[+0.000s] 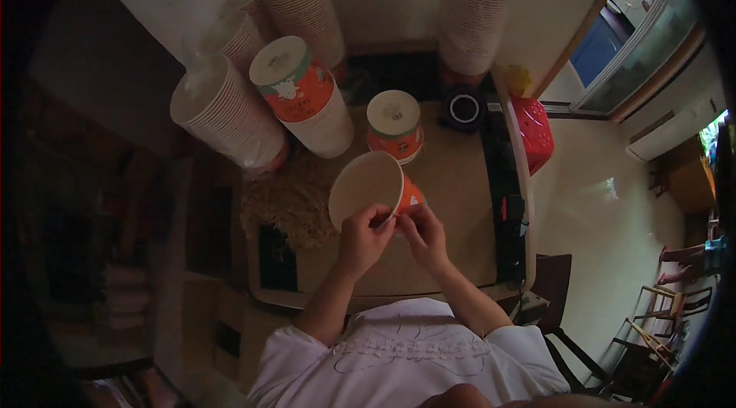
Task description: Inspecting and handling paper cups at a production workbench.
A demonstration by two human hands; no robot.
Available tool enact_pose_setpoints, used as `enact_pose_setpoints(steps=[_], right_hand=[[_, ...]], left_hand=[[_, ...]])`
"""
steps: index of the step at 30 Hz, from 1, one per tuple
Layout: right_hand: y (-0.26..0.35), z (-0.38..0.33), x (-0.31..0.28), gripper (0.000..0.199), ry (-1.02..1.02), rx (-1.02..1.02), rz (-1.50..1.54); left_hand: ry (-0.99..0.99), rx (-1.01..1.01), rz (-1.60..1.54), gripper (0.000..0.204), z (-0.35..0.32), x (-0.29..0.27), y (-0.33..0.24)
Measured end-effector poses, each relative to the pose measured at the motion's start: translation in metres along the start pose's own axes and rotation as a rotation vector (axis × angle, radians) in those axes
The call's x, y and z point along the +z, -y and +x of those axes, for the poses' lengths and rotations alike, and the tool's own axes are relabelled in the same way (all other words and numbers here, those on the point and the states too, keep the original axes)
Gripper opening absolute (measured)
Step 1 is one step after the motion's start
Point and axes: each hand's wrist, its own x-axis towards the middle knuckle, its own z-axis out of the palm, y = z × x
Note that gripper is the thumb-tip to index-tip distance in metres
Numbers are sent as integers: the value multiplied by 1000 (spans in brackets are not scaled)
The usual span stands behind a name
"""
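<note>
Gripping an orange paper cup [372,190] with left hand [362,238] and right hand [423,233]

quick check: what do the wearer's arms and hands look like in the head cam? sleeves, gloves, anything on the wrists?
Both hands are bare: no gloves on the left hand or the right hand. The forearms are uncovered up to about the elbow, where loose white short sleeves begin, part of a white top with a lace-like trim band across the chest. No watch, bracelet or ring is visible in this dim light.
</note>
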Motion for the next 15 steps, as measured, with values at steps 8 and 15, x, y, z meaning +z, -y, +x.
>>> enact_pose_setpoints(steps=[8, 15], right_hand=[[10, -3, 5, 6, 31, -1, -185], [14, -4, 5, 10, 21, 0, -294]], left_hand=[[-33, -18, -22, 9, -3, -2, -1], [-61, 81, 182, 11, 1, -1, 3]])
